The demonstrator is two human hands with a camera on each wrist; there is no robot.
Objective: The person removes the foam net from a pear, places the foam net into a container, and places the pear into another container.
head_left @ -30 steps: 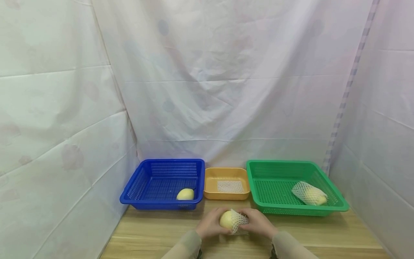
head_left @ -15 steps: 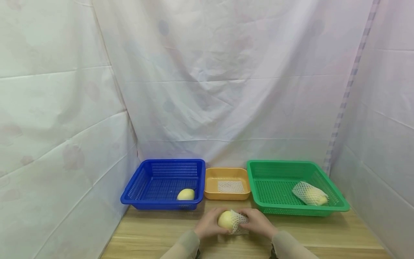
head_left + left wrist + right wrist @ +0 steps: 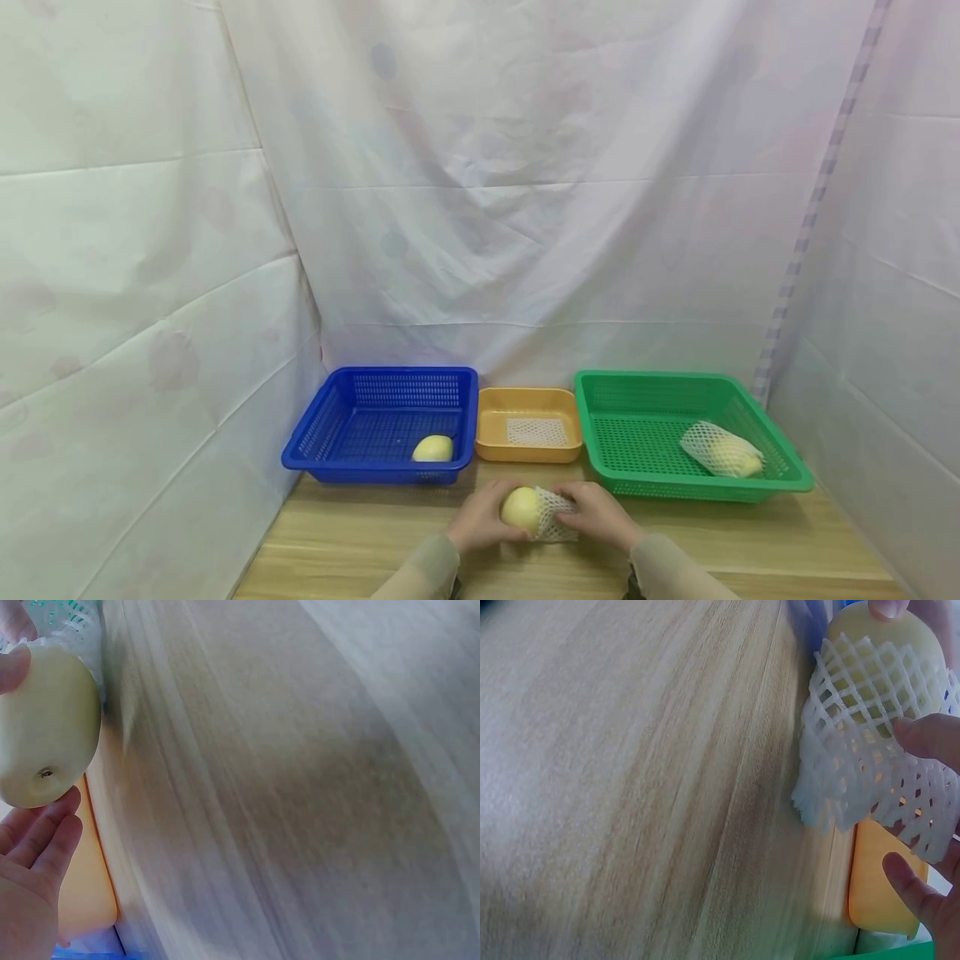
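Note:
A smooth pale-yellow pear, its dimpled end showing in the left wrist view, sits partly inside a white foam net sleeve just over the table. My left hand holds the pear's bare end, thumb and fingers on opposite sides. The right hand pinches the net on the other side; in the right wrist view its thumb presses on the mesh. The net covers part of the pear, and its loose end hangs beyond the fruit toward my right hand.
Behind my hands stand a blue basket with another pear, an orange tray with flat white netting, and a green basket holding a netted pear. The wooden table meets white cloth walls.
The left hand and the pear have shifted slightly left, and more of the pear shows outside the net. The right hand stays nearly still on the net.

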